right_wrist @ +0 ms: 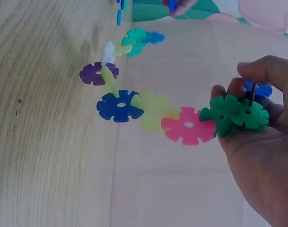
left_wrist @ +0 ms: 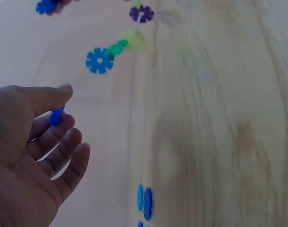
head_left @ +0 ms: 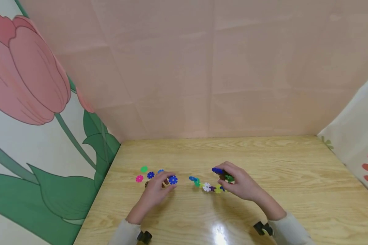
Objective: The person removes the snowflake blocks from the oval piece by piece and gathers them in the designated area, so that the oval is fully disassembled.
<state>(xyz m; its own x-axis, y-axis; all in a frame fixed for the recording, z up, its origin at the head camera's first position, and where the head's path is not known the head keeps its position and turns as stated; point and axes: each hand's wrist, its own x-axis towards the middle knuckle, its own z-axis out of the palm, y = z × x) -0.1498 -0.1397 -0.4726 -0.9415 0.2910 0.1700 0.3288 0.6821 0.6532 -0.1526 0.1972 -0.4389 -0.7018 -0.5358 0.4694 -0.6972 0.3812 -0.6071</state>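
In the head view my left hand [head_left: 154, 189] pinches a blue notched plastic disc [head_left: 173, 179] between thumb and forefinger. The left wrist view shows this disc [left_wrist: 57, 116] edge-on, the other fingers loosely bent. My right hand [head_left: 240, 183], farther right, holds one end of a chain of interlocking snowflake discs. In the right wrist view a green disc [right_wrist: 222, 113], another green disc and a blue disc [right_wrist: 261, 90] lie in its grip. From there run a pink disc [right_wrist: 191, 133], yellow, dark blue [right_wrist: 120, 113], purple and white ones, then a teal disc [right_wrist: 134, 40] and a blue one at the free end.
Loose discs lie left of my left hand on the wooden table [head_left: 184, 217]: green [head_left: 144, 169], pink [head_left: 139, 178], dark blue [head_left: 150, 175] and others partly behind the hand. A pink cloth [head_left: 211, 68] hangs behind the table, with a tulip-print cloth [head_left: 33, 75] at left.
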